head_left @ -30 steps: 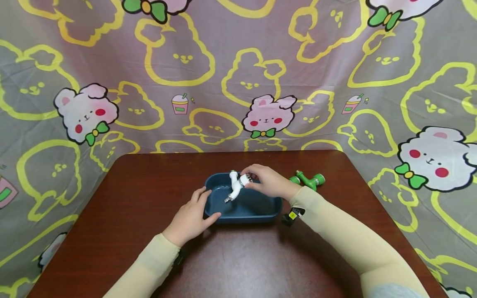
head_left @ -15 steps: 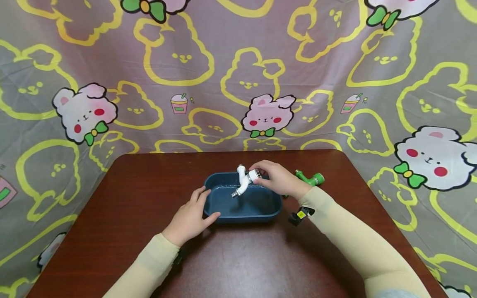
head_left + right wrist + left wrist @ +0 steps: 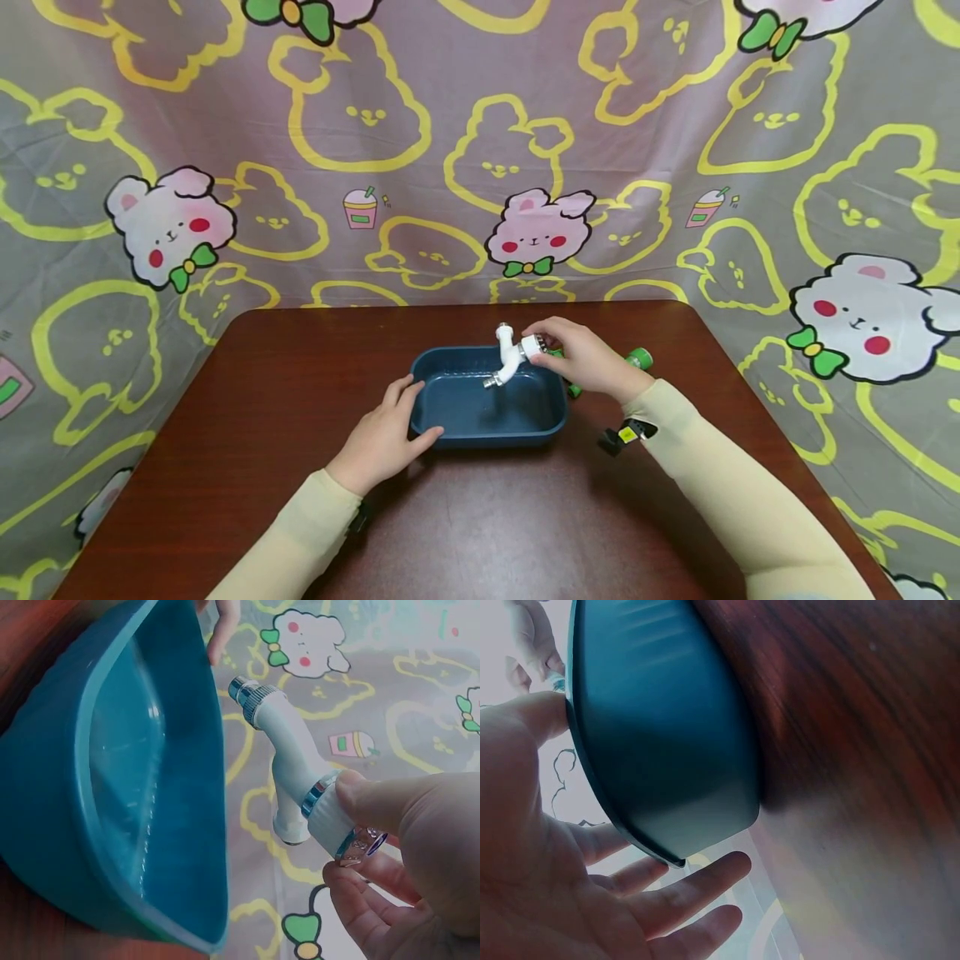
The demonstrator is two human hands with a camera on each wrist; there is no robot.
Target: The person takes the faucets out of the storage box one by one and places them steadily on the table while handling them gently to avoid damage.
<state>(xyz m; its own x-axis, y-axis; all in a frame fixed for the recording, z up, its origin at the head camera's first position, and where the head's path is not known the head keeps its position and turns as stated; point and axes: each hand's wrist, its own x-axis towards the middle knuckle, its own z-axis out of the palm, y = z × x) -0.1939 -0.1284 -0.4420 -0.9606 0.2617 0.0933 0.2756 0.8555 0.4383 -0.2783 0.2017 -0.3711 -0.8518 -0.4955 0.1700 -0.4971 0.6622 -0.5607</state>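
A white plastic faucet point(image 3: 510, 358) with metal ends hangs over the right part of a dark blue oblong tub point(image 3: 480, 439). My right hand point(image 3: 588, 354) pinches it by the knob end between thumb and fingers. In the right wrist view, the faucet point(image 3: 292, 742) is clear of the tub wall point(image 3: 45, 802), its spout toward the tub. My left hand point(image 3: 382, 442) rests at the tub's left end. The left wrist view shows that hand point(image 3: 547, 862) with fairly straight fingers, the thumb touching the rim of the tub point(image 3: 660, 735).
Green faucet parts point(image 3: 640, 358) show beyond my right hand, mostly hidden by it. Everything stands on a dark red-brown wooden table point(image 3: 315, 358). A patterned cloth point(image 3: 420, 150) hangs behind the table and along its sides.
My right hand has carried the white faucet to the right and away from me, from over the tub's middle. It covers more of the green parts now. My left hand and the tub stay put.
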